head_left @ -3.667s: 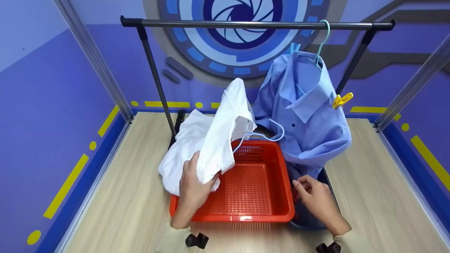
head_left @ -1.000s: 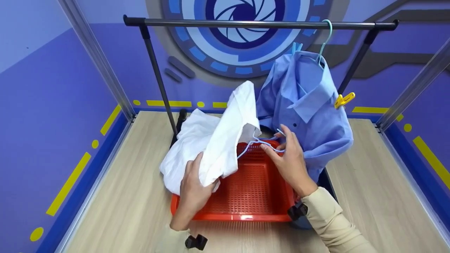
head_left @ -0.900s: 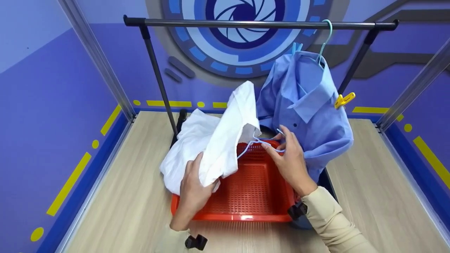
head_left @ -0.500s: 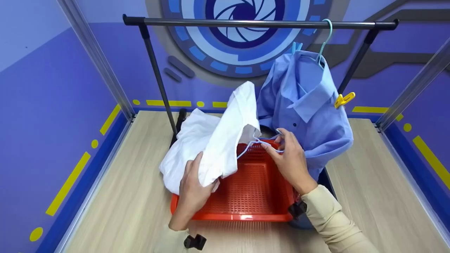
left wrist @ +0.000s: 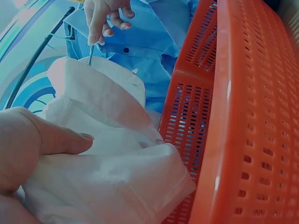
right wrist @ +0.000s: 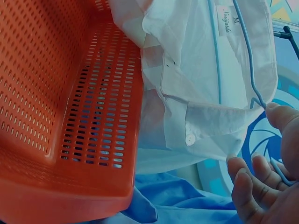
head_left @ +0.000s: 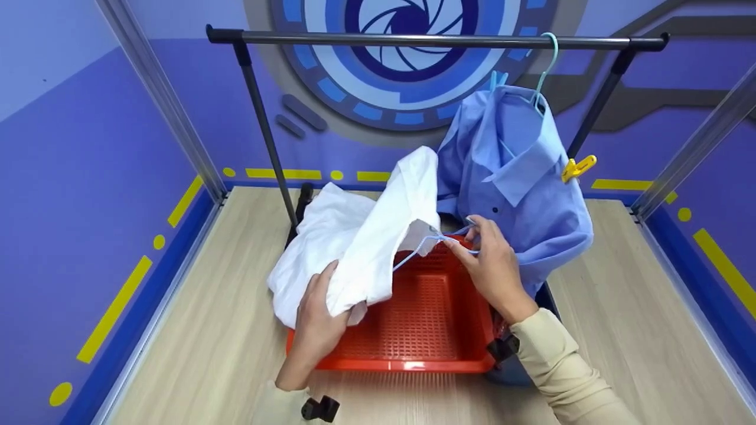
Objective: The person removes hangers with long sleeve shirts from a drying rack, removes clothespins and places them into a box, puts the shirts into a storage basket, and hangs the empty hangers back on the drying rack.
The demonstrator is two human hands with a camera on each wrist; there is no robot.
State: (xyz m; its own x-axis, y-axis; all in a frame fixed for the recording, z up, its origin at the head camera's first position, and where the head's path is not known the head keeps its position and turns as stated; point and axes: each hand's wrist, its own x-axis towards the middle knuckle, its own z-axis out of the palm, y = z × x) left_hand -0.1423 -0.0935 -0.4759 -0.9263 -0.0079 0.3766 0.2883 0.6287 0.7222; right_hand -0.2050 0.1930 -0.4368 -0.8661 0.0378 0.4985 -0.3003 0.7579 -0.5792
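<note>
My left hand (head_left: pixel 318 317) grips the white shirt (head_left: pixel 378 242) near its collar, over the left side of the red basket (head_left: pixel 407 365). A light-blue wire hanger (head_left: pixel 413 252) sticks out of the shirt's neck opening. My right hand (head_left: pixel 494 268) pinches the hanger near its hook, above the basket's back right corner. In the right wrist view the hanger wire (right wrist: pixel 247 46) runs inside the shirt, past a size label (right wrist: pixel 228 19), and a button (right wrist: pixel 190 139) shows on the fabric. My left thumb (left wrist: pixel 65 142) lies on top of the cloth in the left wrist view.
A black clothes rack (head_left: pixel 378 39) spans the back. On its right side a blue shirt (head_left: pixel 514 183) hangs from a green hanger (head_left: pixel 552 65), with a yellow clothespin (head_left: pixel 579 168) and a light-blue clothespin (head_left: pixel 499 79). A dark bin (head_left: pixel 514 375) stands right of the basket.
My right hand has come from beside the basket up to the hanger and now pinches it. Just now the shirt's top has dipped slightly and shifted right, while my left hand has moved slightly left.
</note>
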